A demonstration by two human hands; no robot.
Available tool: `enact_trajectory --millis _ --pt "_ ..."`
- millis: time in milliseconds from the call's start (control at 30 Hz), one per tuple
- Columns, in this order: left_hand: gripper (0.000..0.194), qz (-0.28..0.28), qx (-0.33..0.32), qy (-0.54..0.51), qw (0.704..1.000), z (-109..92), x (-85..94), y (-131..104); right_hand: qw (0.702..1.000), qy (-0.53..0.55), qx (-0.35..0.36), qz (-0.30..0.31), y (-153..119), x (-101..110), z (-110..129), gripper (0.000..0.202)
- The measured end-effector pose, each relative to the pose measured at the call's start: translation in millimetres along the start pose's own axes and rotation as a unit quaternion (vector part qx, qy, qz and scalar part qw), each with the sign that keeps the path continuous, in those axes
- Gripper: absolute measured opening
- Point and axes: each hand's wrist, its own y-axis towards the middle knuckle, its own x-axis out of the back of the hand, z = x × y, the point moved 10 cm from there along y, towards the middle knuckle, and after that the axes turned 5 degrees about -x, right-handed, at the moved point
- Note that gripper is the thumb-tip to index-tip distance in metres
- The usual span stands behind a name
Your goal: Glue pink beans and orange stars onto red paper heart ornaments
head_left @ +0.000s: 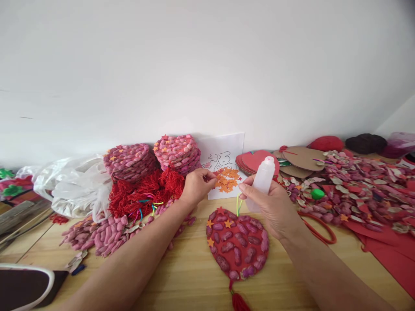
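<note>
My right hand (272, 203) is wrapped round a white translucent glue bottle (264, 175), its tip pointing up. My left hand (200, 185) is pinched at the left edge of a pile of orange stars (228, 179); what its fingertips hold is too small to make out. The stars lie on a white sheet (220, 144) with a black outlined character. Between my forearms lies a red disc (227, 248) covered with dyed peanuts, with several stars at its upper left, a green cord loop on top and a red tassel (239, 301) below.
Stacks of peanut discs (129, 162) and red tassels (139, 192) stand at the left, beside plastic bags (78, 185) and loose pink peanuts (110, 233). Rightward are cardboard discs (303, 160), a shell heap (356, 185), orange-handled scissors (319, 229) and red paper (389, 255).
</note>
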Motion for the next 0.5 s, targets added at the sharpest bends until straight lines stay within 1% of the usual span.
enact_trajectory --millis 133,267,400,500 --pt "0.006 -0.002 0.031 -0.03 0.999 2.5 0.2 -1.6 0.998 -0.063 0.009 0.006 1.0 -0.3 -2.7 0.031" --pt "0.012 -0.005 0.065 -0.067 0.996 9.5 -2.0 -1.9 0.99 -0.136 0.023 0.031 0.4 -9.1 -1.2 0.023" --pt "0.014 -0.013 0.08 -0.089 0.993 14.9 -2.7 -1.4 0.98 -0.183 0.053 0.059 0.8 -21.1 6.2 0.037" --pt "0.013 -0.021 0.081 -0.095 0.992 13.7 0.1 -1.0 0.975 -0.201 0.056 0.073 6.2 -26.3 4.9 0.045"
